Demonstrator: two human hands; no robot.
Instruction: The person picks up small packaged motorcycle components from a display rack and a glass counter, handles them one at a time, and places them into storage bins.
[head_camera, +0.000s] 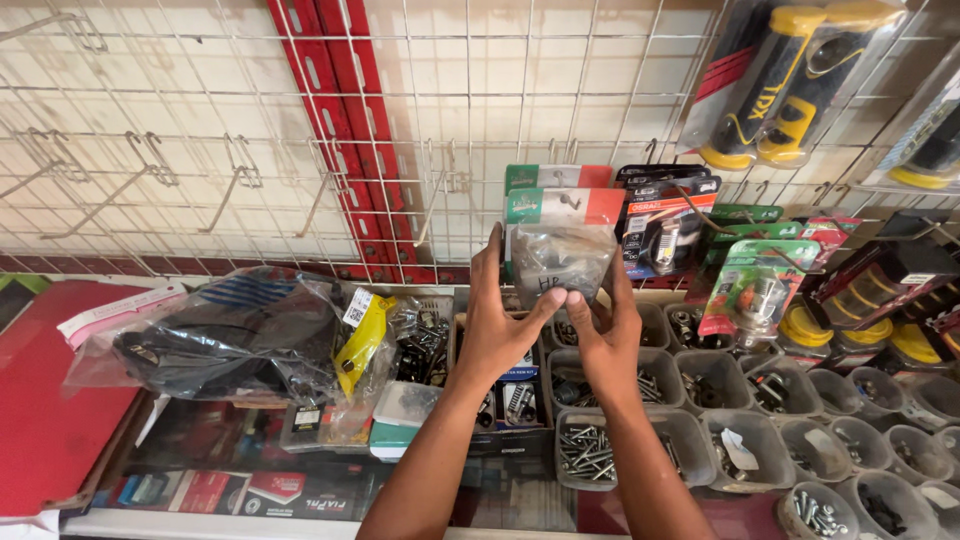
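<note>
Both my hands are raised in front of a white wire display grid (200, 120). My left hand (497, 325) and my right hand (605, 325) together hold a clear plastic packet (560, 258) with a green, white and red header card. The packet holds small dark parts. My left fingers grip its left edge and my right thumb and fingers pinch its lower right side. A second packet of the same kind (556, 177) hangs right behind it on a hook.
Boxed bulbs (665, 220) and green carded parts (755, 280) hang to the right, yellow-black handlebar grips (790, 85) above. Clear tubs of bolts and screws (590, 450) line the counter below. A bag of black items (225, 335) lies left, beside a red mat (55, 400). Empty hooks fill the left grid.
</note>
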